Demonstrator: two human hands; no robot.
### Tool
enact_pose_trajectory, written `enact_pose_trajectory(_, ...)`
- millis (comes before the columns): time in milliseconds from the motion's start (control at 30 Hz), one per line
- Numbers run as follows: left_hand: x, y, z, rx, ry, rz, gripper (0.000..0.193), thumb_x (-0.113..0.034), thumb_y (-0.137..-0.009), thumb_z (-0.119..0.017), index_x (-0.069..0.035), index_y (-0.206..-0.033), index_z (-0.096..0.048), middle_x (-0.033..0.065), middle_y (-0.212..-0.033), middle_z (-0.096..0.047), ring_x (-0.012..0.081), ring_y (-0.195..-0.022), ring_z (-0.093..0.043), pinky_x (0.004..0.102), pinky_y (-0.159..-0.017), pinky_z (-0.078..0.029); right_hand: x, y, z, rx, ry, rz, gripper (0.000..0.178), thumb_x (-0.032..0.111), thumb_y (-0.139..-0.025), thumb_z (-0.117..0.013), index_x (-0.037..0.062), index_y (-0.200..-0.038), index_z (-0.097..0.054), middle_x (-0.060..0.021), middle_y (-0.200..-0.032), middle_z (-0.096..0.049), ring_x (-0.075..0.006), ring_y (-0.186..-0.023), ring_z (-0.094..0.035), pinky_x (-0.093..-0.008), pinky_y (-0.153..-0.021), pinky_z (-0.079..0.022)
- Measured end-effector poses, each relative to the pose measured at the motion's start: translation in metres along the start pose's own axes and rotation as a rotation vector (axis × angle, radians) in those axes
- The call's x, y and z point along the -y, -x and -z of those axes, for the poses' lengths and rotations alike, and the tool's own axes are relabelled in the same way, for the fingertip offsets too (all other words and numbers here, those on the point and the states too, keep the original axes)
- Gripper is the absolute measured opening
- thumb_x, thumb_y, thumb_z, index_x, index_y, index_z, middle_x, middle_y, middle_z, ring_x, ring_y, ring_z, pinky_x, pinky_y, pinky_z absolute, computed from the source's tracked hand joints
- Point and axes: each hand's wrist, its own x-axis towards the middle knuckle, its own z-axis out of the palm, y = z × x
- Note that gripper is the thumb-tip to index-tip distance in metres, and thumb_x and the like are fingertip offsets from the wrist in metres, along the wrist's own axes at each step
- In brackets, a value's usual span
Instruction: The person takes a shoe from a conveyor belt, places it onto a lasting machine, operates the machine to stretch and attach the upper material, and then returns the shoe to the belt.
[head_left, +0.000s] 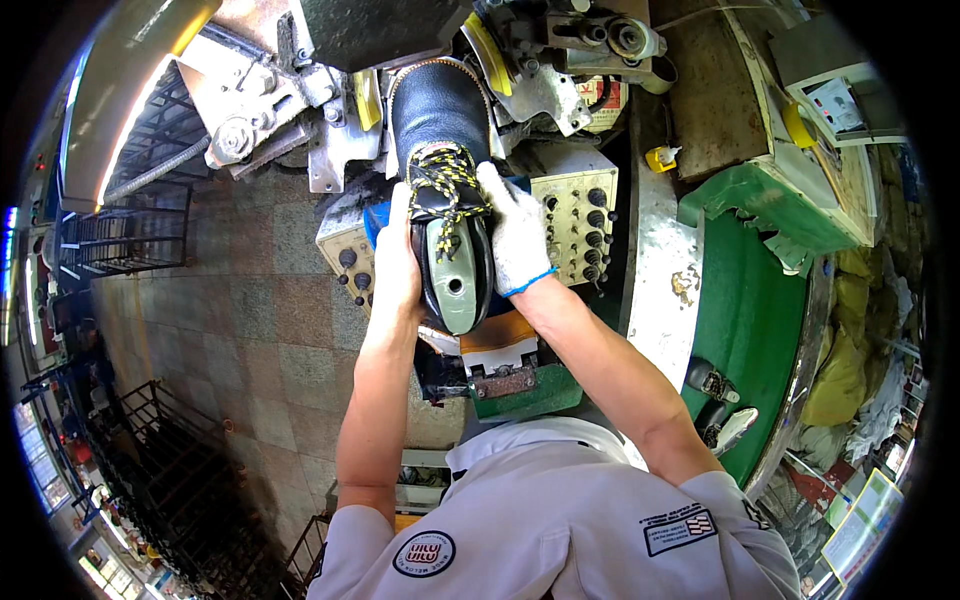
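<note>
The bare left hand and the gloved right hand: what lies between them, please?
In the head view, the black boot with a green last lies between left hand and right hand, held by both.

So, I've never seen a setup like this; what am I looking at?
This single picture comes from a wide fisheye camera on the person's head, looking down, so edges bend. No robot: the left hand, seemingly bare, and the right hand, white-gloved, hold a black shoe from both sides. Its toe points away from the wearer, between the yellow pads of a machine. A green foot-shaped block sits inside the shoe. A box with dark knobs stands to the right; further right, dark shoes lie on a green surface.
</note>
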Motion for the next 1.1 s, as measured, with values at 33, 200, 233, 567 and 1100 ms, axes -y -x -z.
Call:
enact_pose_trajectory(33, -0.001, 0.002, -0.002, -0.001, -0.011, -0.018, 0.059, -0.056, -0.102, -0.047, -0.003, -0.118, -0.067, 0.0084, -0.105, -0.073, 0.0173, -0.088, -0.07, 0.0322, -0.081, -0.055, 0.0, -0.002, 0.001, 0.014, -0.037, -0.018, 0.031, 0.029, -0.098, -0.066, 0.0005, -0.109, -0.071, -0.0046, -0.101, -0.071, -0.013, -0.09, -0.065, -0.0288, -0.083, -0.052)
enact_pose_trajectory(200, 0.016, -0.005, -0.013, -0.047, 0.073, -0.053, 0.059, -0.057, -0.102, -0.046, -0.004, -0.115, -0.067, 0.0074, -0.103, -0.072, 0.0167, -0.088, -0.068, 0.0317, -0.081, -0.053, 0.014, -0.007, 0.006, 0.092, -0.137, -0.08, 0.03, 0.029, -0.097, -0.067, 0.0007, -0.107, -0.071, -0.0064, -0.1, -0.072, -0.0145, -0.086, -0.067, -0.0306, -0.079, -0.055)
enact_pose_trajectory(233, 0.014, -0.006, -0.012, -0.025, 0.105, -0.033, 0.059, -0.057, -0.103, -0.046, -0.004, -0.116, -0.067, 0.0075, -0.103, -0.072, 0.017, -0.088, -0.068, 0.032, -0.081, -0.054, 0.011, -0.008, 0.005, 0.064, -0.113, -0.058, 0.03, 0.029, -0.097, -0.067, 0.0005, -0.106, -0.072, -0.0065, -0.1, -0.072, -0.0145, -0.084, -0.067, -0.0308, -0.078, -0.055)
enact_pose_trajectory(567, 0.039, -0.025, 0.008, -0.027, 0.017, -0.108, 0.057, -0.054, -0.105, -0.044, -0.003, -0.11, -0.07, 0.005, -0.098, -0.072, 0.0128, -0.086, -0.066, 0.0294, -0.079, -0.053, -0.009, -0.008, 0.014, 0.023, 0.049, 0.011, 0.037, 0.036, -0.097, -0.066, -0.0006, -0.102, -0.073, -0.0061, -0.098, -0.071, -0.0124, -0.083, -0.065, -0.0294, -0.077, -0.053)
enact_pose_trajectory(1100, 0.041, -0.02, 0.007, 0.046, 0.04, -0.316, 0.048, -0.039, -0.11, -0.041, 0.0, -0.107, -0.069, 0.0015, -0.095, -0.071, 0.0079, -0.082, -0.062, 0.026, -0.076, -0.051, 0.005, 0.006, 0.003, 0.063, 0.148, 0.164, 0.046, 0.039, -0.101, -0.058, -0.0045, -0.097, -0.071, -0.006, -0.087, -0.072, -0.0108, -0.074, -0.063, -0.029, -0.07, -0.052)
